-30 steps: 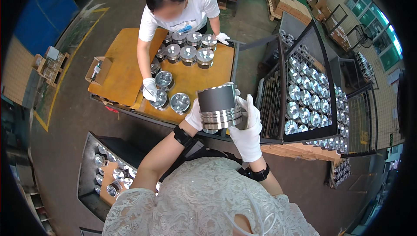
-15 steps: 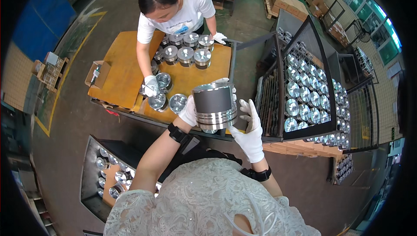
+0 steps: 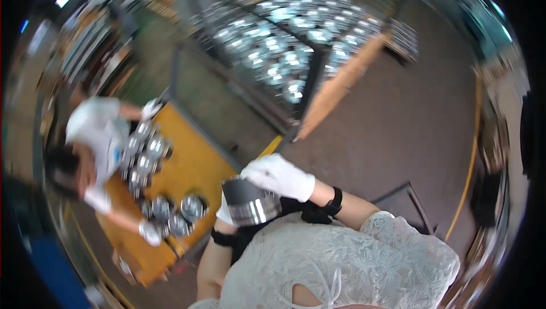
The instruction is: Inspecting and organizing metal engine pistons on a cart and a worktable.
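Observation:
A metal engine piston [image 3: 254, 210] with a dark grey skirt patch and shiny ring grooves is held close to my chest. My left hand [image 3: 223, 213], in a white glove, grips its left side; the piston covers most of those fingers. Over its upper right edge lies my white-gloved right hand [image 3: 281, 177], fingers bent against it. The yellow worktable [image 3: 196, 138] is to my left, with several more pistons standing on it, among them a lone piston [image 3: 194, 207] nearest me. Motion blur softens the view.
Across the table a co-worker in a white shirt [image 3: 99, 130] has one gloved hand [image 3: 150, 233] beside the pistons. Ahead stands a dark-framed cage [image 3: 318, 61] packed with pistons on brown board. A metal frame [image 3: 412, 195] rises from the floor at my right.
My view has swung to the right, so the table and co-worker now appear at the left. My right hand has come onto the piston, which is now closer to my body and tilted.

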Demonstrator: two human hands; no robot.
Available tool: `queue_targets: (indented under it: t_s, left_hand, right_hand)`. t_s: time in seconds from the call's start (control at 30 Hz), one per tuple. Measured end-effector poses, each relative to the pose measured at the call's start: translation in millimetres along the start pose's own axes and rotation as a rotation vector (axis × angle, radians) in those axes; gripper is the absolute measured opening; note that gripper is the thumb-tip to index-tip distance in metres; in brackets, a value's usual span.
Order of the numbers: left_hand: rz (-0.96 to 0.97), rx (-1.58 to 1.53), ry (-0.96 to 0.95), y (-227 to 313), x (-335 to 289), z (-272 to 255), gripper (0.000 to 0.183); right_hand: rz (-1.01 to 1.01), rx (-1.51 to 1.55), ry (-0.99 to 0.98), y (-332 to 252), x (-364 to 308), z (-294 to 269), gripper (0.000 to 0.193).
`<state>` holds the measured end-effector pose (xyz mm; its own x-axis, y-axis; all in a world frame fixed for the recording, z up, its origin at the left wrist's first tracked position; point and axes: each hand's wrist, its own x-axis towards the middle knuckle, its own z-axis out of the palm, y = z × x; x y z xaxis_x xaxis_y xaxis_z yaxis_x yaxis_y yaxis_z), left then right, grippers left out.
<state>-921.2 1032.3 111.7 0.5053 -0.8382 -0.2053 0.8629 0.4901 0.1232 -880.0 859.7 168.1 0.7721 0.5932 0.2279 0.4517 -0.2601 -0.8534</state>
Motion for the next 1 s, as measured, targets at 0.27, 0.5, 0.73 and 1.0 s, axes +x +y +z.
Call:
queue_targets:
  t_s: [0.27, 0.5, 0.73, 1.0]
  left_hand:
    - [-0.343, 0.233, 0.117, -30.7, 107.2, -9.5, 0.042]
    - [-0.354, -0.029, 0.187, -52.7, 269.3, 27.6, 0.036]
    - [-0.499, 0.259, 0.194, -85.1, 485.9, 99.5, 0.048]
    - [-0.583, 0.358, 0.115, -67.4, 706.0, 120.0, 0.05]
  right_hand:
    - [0.356, 0.437, 0.118, 48.3, -116.8, -75.7, 0.038]
    - [0.526, 0.863, 0.634, 108.5, -194.7, -174.2, 0.04]
    - [0.478, 1.103, 1.038, 159.1, -282.4, -360.3, 0.039]
    - [0.529, 0.952, 1.641, 241.1, -376.7, -501.3, 0.041]
